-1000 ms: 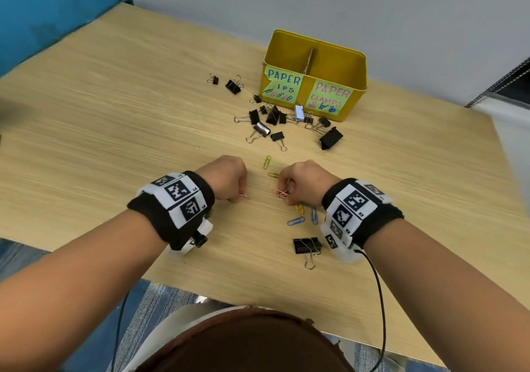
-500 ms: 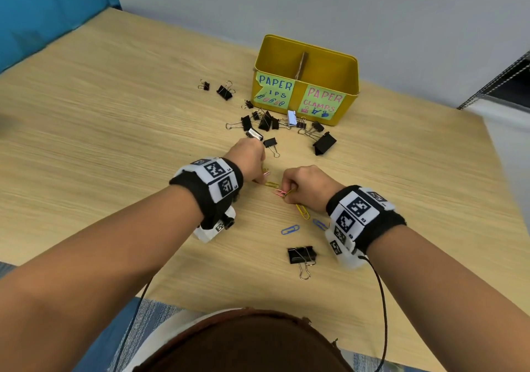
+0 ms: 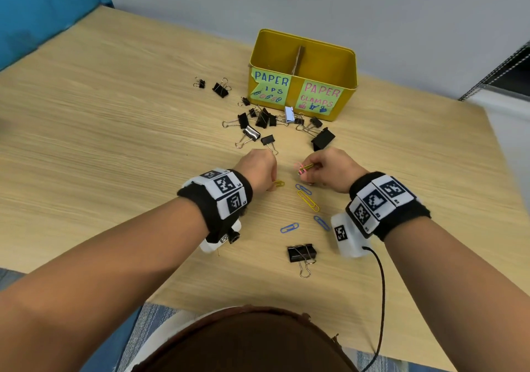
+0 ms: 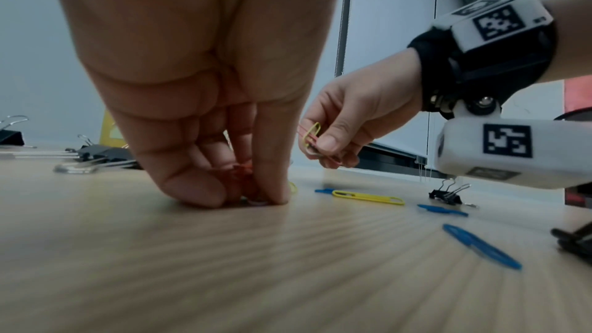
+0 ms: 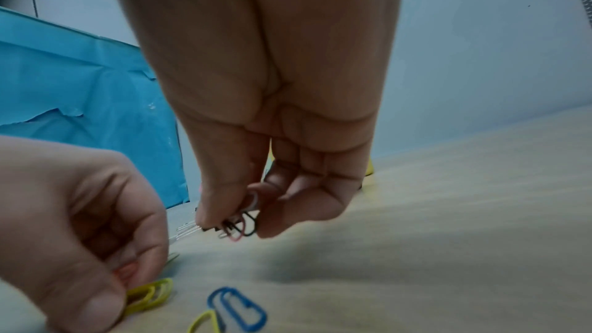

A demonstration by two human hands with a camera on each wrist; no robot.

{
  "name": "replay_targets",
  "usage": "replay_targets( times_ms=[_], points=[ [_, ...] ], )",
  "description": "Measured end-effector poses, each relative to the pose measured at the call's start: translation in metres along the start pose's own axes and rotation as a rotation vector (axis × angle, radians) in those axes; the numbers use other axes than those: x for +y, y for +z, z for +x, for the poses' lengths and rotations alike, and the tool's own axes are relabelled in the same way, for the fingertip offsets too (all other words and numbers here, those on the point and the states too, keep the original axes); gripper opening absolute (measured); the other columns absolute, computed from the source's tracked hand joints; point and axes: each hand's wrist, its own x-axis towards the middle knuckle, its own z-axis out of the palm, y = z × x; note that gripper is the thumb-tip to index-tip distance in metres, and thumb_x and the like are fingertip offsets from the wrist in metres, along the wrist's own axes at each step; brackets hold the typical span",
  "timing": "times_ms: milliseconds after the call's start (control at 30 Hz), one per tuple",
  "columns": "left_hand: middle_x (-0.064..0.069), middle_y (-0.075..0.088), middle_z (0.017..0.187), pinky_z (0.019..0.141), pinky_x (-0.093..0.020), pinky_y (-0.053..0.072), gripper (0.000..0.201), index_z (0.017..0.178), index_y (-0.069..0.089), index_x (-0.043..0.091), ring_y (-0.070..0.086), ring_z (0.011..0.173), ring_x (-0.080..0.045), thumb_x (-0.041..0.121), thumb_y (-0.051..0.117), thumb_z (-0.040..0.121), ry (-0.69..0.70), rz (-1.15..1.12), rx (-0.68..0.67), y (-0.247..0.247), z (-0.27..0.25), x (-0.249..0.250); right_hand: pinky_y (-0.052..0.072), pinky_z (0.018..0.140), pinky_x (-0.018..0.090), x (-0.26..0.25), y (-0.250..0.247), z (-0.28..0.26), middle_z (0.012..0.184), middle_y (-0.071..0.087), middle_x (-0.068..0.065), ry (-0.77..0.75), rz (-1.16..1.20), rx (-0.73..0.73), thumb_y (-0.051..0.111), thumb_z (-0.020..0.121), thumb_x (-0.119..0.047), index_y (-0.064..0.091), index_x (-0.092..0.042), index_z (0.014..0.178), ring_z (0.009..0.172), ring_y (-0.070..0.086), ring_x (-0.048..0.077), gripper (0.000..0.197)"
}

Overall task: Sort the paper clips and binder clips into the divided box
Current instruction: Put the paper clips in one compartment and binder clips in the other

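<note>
My right hand [image 3: 329, 168] was pinching a small bunch of paper clips [image 3: 302, 168], pink and yellow among them, held just above the surface [image 3: 114, 148]. My left hand [image 3: 258, 168] was curled down with its fingertips [image 4: 272, 196] pressed to the wood, pinching at a small yellow paper clip [image 3: 278, 183]; the left wrist view showed something reddish already tucked inside those fingers.

More clips lay loose near my hands: a long yellow paper clip [image 3: 308, 201] and three blue paper clips [image 3: 289, 227]. One black binder clip [image 3: 301, 252] sat nearer to me, well apart from the main scatter of binder clips [image 3: 262, 119] lying just before the yellow divided box [image 3: 304, 76]. I could not see inside either compartment.

The risk I judged here was mostly in the grip. A bunch held at one end could shed a clip on the way to the box, and the flat yellow one could skid under my fingertips rather than lift. Carrying over the binder pile, a dropped clip would get lost among them. I'd also need the left-labelled compartment, not the clamps side.
</note>
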Motion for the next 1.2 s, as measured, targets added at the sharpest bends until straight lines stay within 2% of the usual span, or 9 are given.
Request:
replay_targets(
  times_ms=[300, 500, 633, 733, 800, 933, 1033, 1100, 1200],
  points=[
    [-0.018, 0.059, 0.116, 0.085, -0.033, 0.046, 0.021, 0.108, 0.059, 0.0, 0.058, 0.105, -0.03, 0.009, 0.051, 0.092, 0.098, 0.147, -0.143, 0.004, -0.005, -0.003, 0.052, 0.052, 0.012, -0.007, -0.023, 0.017, 0.065, 0.057, 0.004, 0.012, 0.302, 0.019, 0.062, 0.086, -0.002, 0.063, -0.005, 0.093, 0.042, 0.057, 0.002, 0.008],
    [-0.013, 0.061, 0.113, 0.08, -0.028, 0.046, 0.025, 0.112, 0.062, 0.002, 0.06, 0.101, -0.028, 0.01, 0.051, 0.091, 0.086, 0.112, -0.184, -0.022, 0.005, -0.008, 0.055, 0.07, 0.025, -0.049, -0.064, 0.044, 0.074, 0.061, 0.005, -0.011, 0.551, 0.122, 0.063, 0.085, -0.004, 0.063, -0.009, 0.083, 0.062, 0.058, 0.013, 0.005],
    [0.003, 0.054, 0.073, 0.053, -0.017, 0.042, 0.017, 0.102, 0.062, 0.004, 0.053, 0.061, -0.009, 0.005, 0.047, 0.092, 0.049, -0.122, -0.03, -0.078, 0.03, -0.006, 0.057, 0.063, 0.021, -0.078, -0.09, 0.077, 0.078, 0.059, 0.001, -0.025, 0.643, 0.32, 0.063, 0.086, -0.005, 0.061, 0.003, 0.11, 0.062, 0.059, 0.012, 0.026],
    [0.002, 0.057, 0.068, 0.046, -0.015, 0.043, 0.014, 0.095, 0.064, 0.005, 0.054, 0.056, -0.009, 0.007, 0.051, 0.092, 0.063, -0.179, 0.207, -0.127, 0.055, 0.005, 0.06, 0.076, 0.037, -0.096, -0.097, 0.11, 0.07, 0.057, 0.004, 0.055, 0.595, 0.389, 0.064, 0.086, -0.007, 0.061, -0.005, 0.08, 0.057, 0.058, 0.014, 0.007],
    [-0.012, 0.068, 0.081, 0.063, -0.024, 0.055, 0.015, 0.094, 0.068, 0.0, 0.062, 0.067, -0.022, 0.005, 0.055, 0.089, 0.079, -0.183, 0.324, -0.15, 0.074, 0.014, 0.059, 0.077, 0.033, -0.101, -0.101, 0.131, 0.079, 0.06, 0.009, 0.095, 0.496, 0.372, 0.061, 0.087, -0.008, 0.056, -0.009, 0.07, 0.059, 0.057, 0.014, 0.018],
    [-0.019, 0.071, 0.103, 0.089, -0.036, 0.054, 0.019, 0.1, 0.07, 0.001, 0.065, 0.084, -0.025, 0.007, 0.065, 0.082, 0.042, -0.106, 0.331, -0.159, 0.106, 0.018, 0.051, 0.044, 0.011, -0.104, -0.104, 0.146, 0.103, 0.056, 0.011, 0.092, 0.397, 0.227, 0.053, 0.088, -0.003, 0.053, 0.003, 0.125, 0.069, 0.056, 0.011, 0.037],
    [-0.012, 0.068, 0.115, 0.088, -0.028, 0.049, 0.04, 0.115, 0.066, 0.009, 0.063, 0.102, -0.024, 0.014, 0.073, 0.077, 0.05, -0.056, 0.306, -0.152, 0.12, 0.011, 0.057, 0.077, 0.027, -0.101, -0.104, 0.144, 0.122, 0.062, 0.016, 0.107, 0.268, 0.211, 0.056, 0.087, -0.005, 0.056, 0.0, 0.124, 0.095, 0.061, 0.022, 0.037],
    [-0.009, 0.062, 0.126, 0.098, -0.031, 0.045, 0.047, 0.125, 0.059, 0.013, 0.056, 0.116, -0.024, 0.019, 0.071, 0.08, 0.083, -0.019, 0.353, -0.145, 0.116, 0.007, 0.052, 0.089, 0.033, -0.097, -0.103, 0.129, 0.115, 0.066, 0.012, 0.061, 0.106, 0.308, 0.061, 0.085, -0.009, 0.064, -0.006, 0.115, 0.104, 0.062, 0.024, 0.03],
    [-0.004, 0.056, 0.118, 0.102, -0.036, 0.042, 0.038, 0.119, 0.061, 0.017, 0.051, 0.112, -0.022, 0.016, 0.068, 0.081, 0.218, -0.001, 0.475, -0.124, 0.084, 0.003, 0.047, 0.062, 0.022, -0.087, -0.095, 0.082, 0.084, 0.064, -0.003, -0.066, 0.105, 0.305, 0.067, 0.081, -0.01, 0.07, -0.013, 0.097, 0.071, 0.058, 0.01, 0.017]
  ],
)
